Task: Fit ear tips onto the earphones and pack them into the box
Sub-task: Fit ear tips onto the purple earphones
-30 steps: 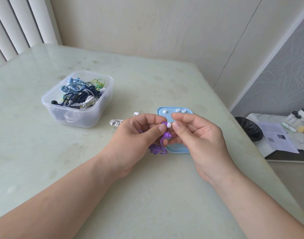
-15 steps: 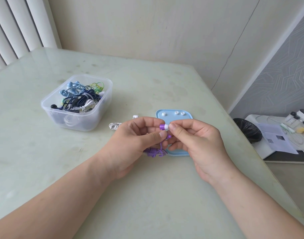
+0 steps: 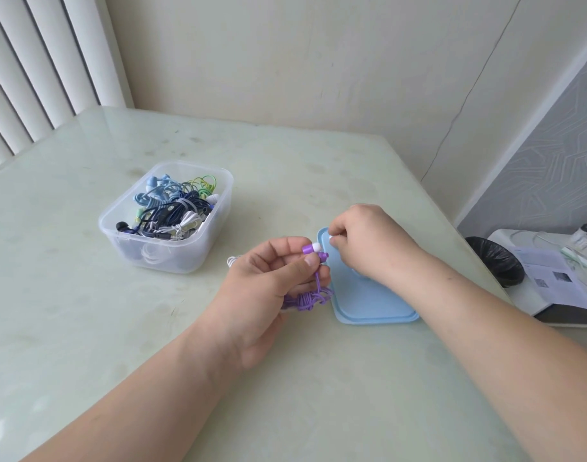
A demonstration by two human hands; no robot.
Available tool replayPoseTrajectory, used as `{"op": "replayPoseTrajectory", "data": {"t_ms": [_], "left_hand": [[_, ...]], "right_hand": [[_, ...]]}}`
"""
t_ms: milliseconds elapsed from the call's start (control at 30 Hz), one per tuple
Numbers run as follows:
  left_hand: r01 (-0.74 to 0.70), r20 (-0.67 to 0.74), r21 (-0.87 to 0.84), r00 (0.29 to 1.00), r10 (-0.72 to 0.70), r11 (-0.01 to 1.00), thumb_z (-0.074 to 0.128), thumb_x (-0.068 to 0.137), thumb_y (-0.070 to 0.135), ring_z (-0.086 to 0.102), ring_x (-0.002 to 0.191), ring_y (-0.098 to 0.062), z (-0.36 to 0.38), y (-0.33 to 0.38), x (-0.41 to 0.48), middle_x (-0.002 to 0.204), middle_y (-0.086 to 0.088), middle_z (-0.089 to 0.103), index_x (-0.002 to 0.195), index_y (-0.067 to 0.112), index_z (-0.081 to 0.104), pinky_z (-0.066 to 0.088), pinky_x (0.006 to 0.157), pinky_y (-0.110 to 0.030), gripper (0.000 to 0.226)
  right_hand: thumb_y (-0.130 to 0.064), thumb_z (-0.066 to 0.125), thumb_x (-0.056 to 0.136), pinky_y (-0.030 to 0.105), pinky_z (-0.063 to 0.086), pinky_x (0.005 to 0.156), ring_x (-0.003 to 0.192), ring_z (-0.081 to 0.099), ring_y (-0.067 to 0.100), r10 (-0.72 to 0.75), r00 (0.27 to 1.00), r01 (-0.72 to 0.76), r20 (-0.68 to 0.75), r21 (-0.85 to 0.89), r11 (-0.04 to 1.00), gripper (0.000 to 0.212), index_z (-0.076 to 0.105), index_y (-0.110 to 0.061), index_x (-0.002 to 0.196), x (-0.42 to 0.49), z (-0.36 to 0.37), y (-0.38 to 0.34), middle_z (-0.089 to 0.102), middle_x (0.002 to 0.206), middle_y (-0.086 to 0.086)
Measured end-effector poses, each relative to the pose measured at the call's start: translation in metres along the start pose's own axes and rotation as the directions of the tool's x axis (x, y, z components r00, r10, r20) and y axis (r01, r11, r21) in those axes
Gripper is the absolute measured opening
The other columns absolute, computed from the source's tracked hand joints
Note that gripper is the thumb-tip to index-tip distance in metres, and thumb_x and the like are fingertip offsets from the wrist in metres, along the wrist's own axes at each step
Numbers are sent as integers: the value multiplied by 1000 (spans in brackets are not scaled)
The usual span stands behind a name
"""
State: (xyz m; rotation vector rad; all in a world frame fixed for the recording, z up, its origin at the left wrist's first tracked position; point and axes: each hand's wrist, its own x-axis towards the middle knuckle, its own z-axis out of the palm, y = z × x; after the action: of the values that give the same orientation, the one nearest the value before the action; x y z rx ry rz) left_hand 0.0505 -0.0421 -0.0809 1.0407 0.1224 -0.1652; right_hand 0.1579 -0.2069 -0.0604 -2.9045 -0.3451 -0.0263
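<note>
Right hand (image 3: 368,243) has left the bud and reached to 1 o'clock of the left hand (image 3: 272,281), pinching a spare ear tip (image 3: 330,233) off the blue lid (image 3: 368,305), presumably for the second bud. Left pinches the purple earphones (image 3: 308,259), one tip fitted, raised ready; the box (image 3: 192,258) waits at 10 o'clock.

Left hand (image 3: 268,285), fingers curled round purple earphones (image 3: 309,259) — right hand (image 3: 372,245) knuckles up, fingertips pinching an ear tip (image 3: 331,236).

We're looking down on a glossy pale-green tabletop (image 3: 68,311), white vertical blinds (image 3: 25,78) off at the far left. Down on our right, a black bin bag (image 3: 493,261) sits just beside a printed paper sheet (image 3: 552,281) lying on a low white surface (image 3: 518,236).
</note>
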Motion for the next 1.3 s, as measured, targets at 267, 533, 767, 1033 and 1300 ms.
{"op": "replayPoseTrajectory", "data": {"t_ms": [267,533,767,1033,1300], "left_hand": [[9,-4,-15,1000,-9,1000,73,87,0,76,87,-29,0,-1,0,97,-16,77,105,8,70,58,92,-44,20],[11,3,0,1000,-11,1000,74,85,-2,76,86,-29,1,-1,-1,97,-15,76,114,8,67,58,90,-44,32],[-23,88,106,996,13,994,77,82,-4,76,82,-28,4,-3,-6,95,-13,75,112,8,68,61,73,-35,33],[-62,91,160,995,47,985,82,76,4,74,83,-31,5,-5,-5,103,-24,74,113,6,68,58,74,-39,39],[-64,92,167,995,49,984,80,82,2,73,78,-26,4,-6,-4,98,-18,75,111,7,68,56,61,-32,32]], "right_hand": [[-12,60,88,38,60,78,81,69,26,39,997,-31,-70,119,992,16,71,-21,80,3,-1,2,71,89,3],[-4,77,86,32,54,61,66,65,20,248,965,-170,87,926,338,5,78,-6,91,-78,-21,-11,74,78,12],[-1,70,89,24,47,51,65,62,16,236,948,-195,212,976,-93,16,72,3,104,-113,2,-11,71,76,9],[-4,71,82,25,45,51,65,64,15,192,968,-148,162,986,-82,22,73,3,103,-113,5,-10,69,76,10],[-1,75,82,30,47,60,70,62,23,220,971,-93,90,996,0,15,76,0,97,-115,7,-6,71,76,14]]}}
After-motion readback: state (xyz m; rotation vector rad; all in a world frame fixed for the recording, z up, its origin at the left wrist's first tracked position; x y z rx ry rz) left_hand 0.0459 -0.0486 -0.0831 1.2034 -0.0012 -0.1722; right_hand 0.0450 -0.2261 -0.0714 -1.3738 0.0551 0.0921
